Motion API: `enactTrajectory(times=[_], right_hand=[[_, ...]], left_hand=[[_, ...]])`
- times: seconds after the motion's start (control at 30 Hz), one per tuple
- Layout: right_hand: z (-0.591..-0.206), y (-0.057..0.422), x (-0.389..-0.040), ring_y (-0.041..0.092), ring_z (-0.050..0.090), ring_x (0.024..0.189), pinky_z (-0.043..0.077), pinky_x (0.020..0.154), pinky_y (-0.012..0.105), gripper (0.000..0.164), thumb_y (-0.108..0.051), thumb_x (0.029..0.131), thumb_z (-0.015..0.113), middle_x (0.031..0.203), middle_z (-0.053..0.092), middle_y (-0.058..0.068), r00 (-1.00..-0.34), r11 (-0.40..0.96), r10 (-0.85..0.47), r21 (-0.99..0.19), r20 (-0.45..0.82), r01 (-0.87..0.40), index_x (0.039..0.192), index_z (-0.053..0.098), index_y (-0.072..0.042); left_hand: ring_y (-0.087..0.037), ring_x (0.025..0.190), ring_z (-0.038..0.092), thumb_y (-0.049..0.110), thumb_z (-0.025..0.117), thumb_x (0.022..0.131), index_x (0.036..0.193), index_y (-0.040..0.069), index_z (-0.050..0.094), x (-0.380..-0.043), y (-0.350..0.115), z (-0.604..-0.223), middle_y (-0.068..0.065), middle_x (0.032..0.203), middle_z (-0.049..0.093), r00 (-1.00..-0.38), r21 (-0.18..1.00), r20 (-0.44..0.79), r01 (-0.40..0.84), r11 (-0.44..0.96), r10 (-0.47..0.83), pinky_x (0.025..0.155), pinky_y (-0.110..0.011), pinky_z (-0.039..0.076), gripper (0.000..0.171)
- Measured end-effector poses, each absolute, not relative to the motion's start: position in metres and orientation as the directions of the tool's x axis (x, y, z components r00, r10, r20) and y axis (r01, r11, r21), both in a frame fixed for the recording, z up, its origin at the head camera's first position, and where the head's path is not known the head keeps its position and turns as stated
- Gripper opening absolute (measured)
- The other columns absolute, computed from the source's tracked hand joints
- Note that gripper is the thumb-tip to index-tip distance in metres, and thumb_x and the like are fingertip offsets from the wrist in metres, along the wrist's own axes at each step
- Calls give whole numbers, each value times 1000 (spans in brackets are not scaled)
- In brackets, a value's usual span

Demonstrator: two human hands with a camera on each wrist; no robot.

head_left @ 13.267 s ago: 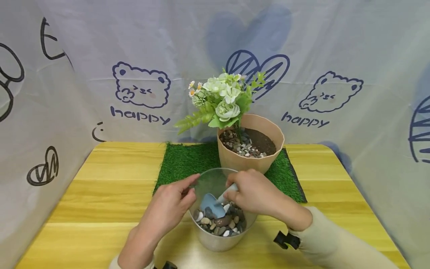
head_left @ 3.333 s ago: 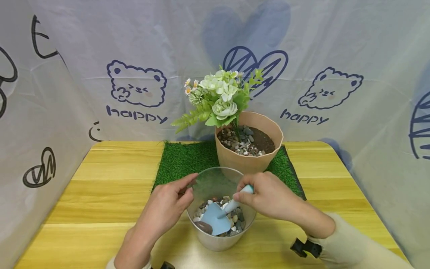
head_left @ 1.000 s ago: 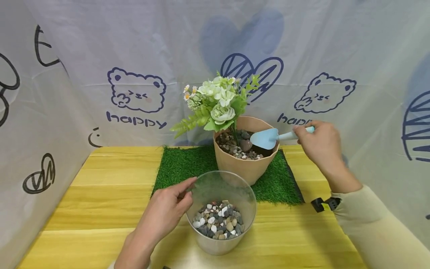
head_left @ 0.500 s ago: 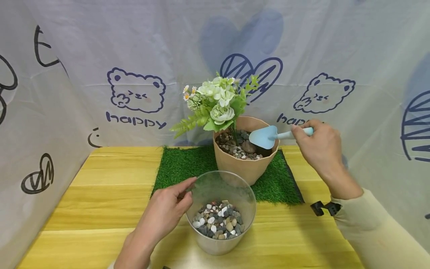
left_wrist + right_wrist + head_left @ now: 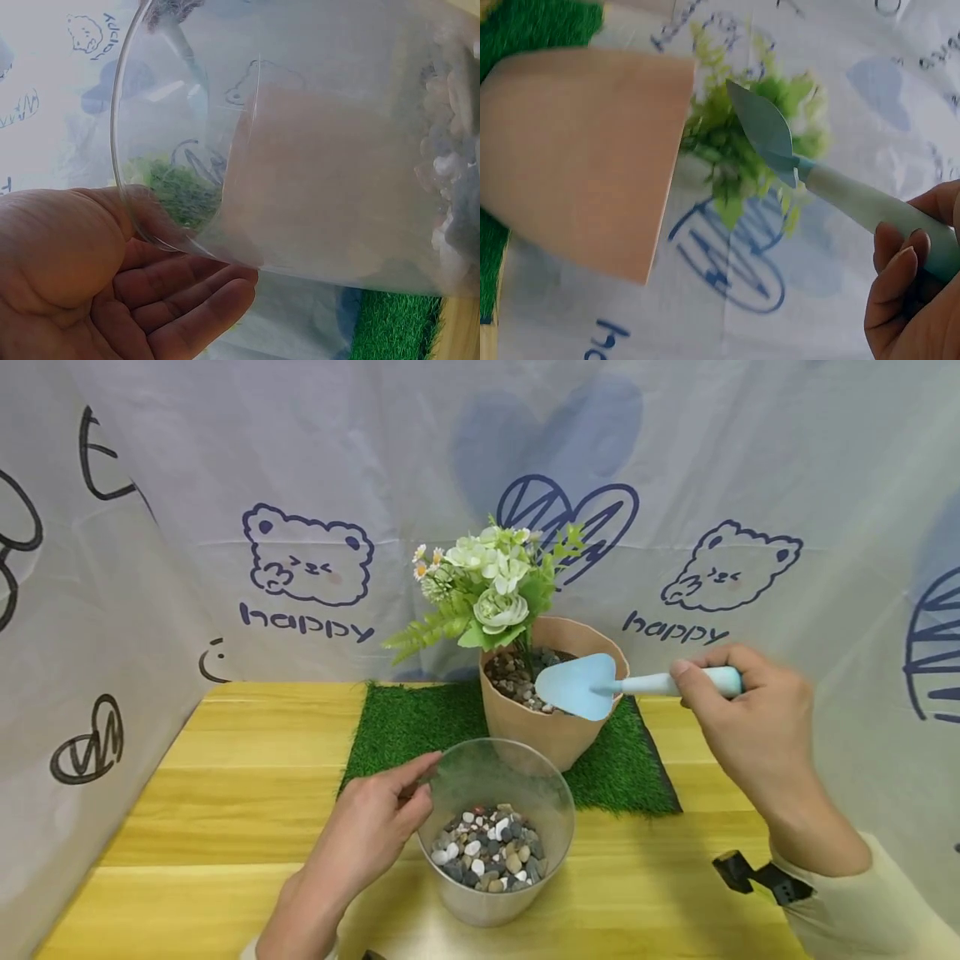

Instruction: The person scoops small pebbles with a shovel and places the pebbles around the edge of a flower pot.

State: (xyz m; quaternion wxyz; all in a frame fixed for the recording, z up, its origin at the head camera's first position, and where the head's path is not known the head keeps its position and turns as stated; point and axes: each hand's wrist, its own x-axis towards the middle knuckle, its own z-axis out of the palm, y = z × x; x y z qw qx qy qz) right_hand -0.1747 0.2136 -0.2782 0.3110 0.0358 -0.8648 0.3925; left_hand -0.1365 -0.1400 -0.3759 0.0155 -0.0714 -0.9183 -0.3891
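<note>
My right hand grips the handle of a light-blue garden trowel. The blade looks bare and overlaps the right side of a peach flowerpot in the head view, hiding part of the pebbles and soil inside. White-and-green flowers stand in the pot. In the right wrist view the trowel tilts up beside the pot's rim, with leaves behind it. My left hand holds the rim of a clear bucket between thumb and index finger; its other fingers lie loosely along the outside. Mixed pebbles cover the bucket's bottom.
The flowerpot stands on a green turf mat toward the back of the wooden table. Right behind the table hangs a printed white cloth, which also closes in both sides. The bucket sits directly in front of the pot.
Earlier the trowel dug in the bucket and lifted a large brown stone, which then lay in the pot. Since then my right hand has drawn the trowel rightward and nearer; the left hand stays put.
</note>
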Motion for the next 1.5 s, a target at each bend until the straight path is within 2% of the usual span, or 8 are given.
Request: enactTrajectory(times=[0.23, 0.53, 0.77, 0.93, 1.17, 1.3, 1.37, 1.5], right_hand=[[-288, 187, -154, 3, 37, 47, 32, 43, 21, 7, -6, 91, 78, 60, 50, -10, -766, 650, -166, -515, 621, -559, 91, 76, -13], [-328, 153, -150, 3, 48, 67, 46, 59, 23, 15, -21, 94, 80, 80, 63, -10, -666, 655, -595, -209, 451, -726, 102, 68, -16], [-346, 142, -152, 9, 61, 72, 52, 59, 28, 23, -23, 90, 83, 86, 72, -3, -610, 660, -622, -90, 491, -746, 104, 70, -11], [-351, 137, -156, 12, 63, 69, 50, 54, 27, 23, -25, 88, 84, 83, 72, -2, -595, 675, -624, -34, 507, -737, 100, 72, -10], [-355, 129, -159, 12, 61, 67, 47, 51, 26, 23, -31, 89, 83, 78, 70, -5, -644, 716, -609, -28, 463, -697, 97, 72, -12], [-355, 124, -159, 11, 58, 64, 45, 51, 26, 22, -31, 89, 84, 73, 66, -6, -680, 742, -594, -33, 429, -669, 93, 71, -14], [-354, 122, -158, 11, 57, 63, 45, 51, 26, 22, -31, 88, 85, 72, 64, -6, -688, 747, -591, -37, 421, -664, 92, 71, -14], [-355, 118, -157, 11, 54, 61, 44, 51, 27, 23, -31, 89, 84, 69, 58, -8, -689, 741, -602, -41, 403, -671, 88, 67, -15]], left_hand=[[-5, 45, 37, 13, 58, 98, 148, 27, 63, -137, -142, -375, 7, 68, 59, -988, 704, 96, 155, 694, 123, 40, -24, 35, 52], [-4, 45, 36, 14, 59, 99, 148, 27, 63, -138, -142, -374, 7, 65, 56, -986, 696, 104, 166, 698, 130, 41, -23, 34, 51], [-6, 46, 40, 16, 61, 101, 148, 27, 63, -136, -137, -374, 5, 72, 62, -986, 667, 125, 167, 726, 113, 41, -24, 38, 48], [-8, 57, 51, 17, 62, 100, 150, 23, 61, -133, -134, -374, -3, 113, 77, -988, 673, 125, 154, 723, 95, 45, -26, 45, 50], [-8, 51, 45, 18, 61, 98, 154, 17, 56, -130, -136, -374, -9, 147, 64, -982, 631, 127, 191, 752, 143, 57, -29, 52, 56], [-18, 89, 71, 16, 62, 98, 148, 12, 62, -130, -137, -377, -10, 143, 67, -948, 540, 259, 303, 786, 188, 92, -45, 59, 51], [-26, 114, 70, 15, 63, 97, 145, 9, 64, -130, -138, -379, -9, 140, 70, -927, 504, 313, 345, 792, 205, 104, -50, 55, 49], [-28, 125, 67, 13, 64, 95, 142, 8, 67, -132, -141, -382, -8, 137, 71, -904, 473, 365, 387, 792, 224, 103, -49, 56, 48]])
